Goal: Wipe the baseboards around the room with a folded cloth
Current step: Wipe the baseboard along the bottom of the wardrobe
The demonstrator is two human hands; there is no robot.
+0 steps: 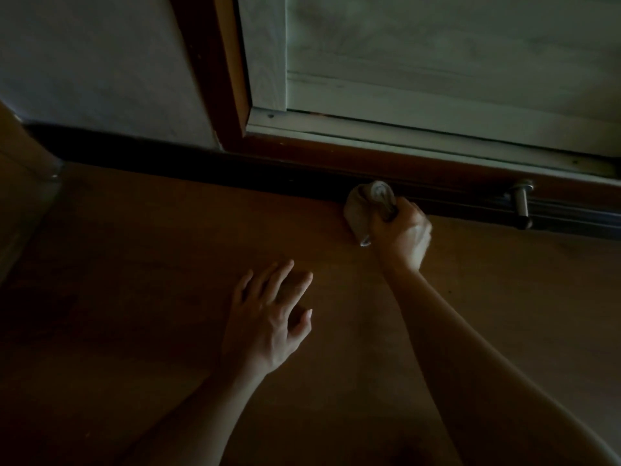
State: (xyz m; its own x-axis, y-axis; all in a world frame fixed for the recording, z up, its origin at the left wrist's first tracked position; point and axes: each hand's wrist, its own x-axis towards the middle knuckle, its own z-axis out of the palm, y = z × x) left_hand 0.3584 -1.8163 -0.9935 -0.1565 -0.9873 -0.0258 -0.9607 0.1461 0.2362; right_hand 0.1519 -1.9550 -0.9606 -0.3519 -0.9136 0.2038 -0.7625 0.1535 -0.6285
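In a dim room, a person's right grip (pixel 405 235) closes around a bunched pale cloth (pixel 361 206), fingers curled tight on the fabric. The cloth juts out ahead and to the left of that grip, pressed where the dark baseboard (pixel 235 169) meets the wooden floor (pixel 151 264). The left grip (pixel 268 317) holds nothing, fingers spread wide and relaxed. It lies low over the floor, nearer the person and well to the left of the right grip; whether it touches the boards cannot be told. Just to the right of the right grip, a short metal door stop (pixel 520 203) stands out from the baseboard. Beyond both, a pale door (pixel 437 62) sits in a brown wooden frame (pixel 232 79), beside a grey wall (pixel 84 62).
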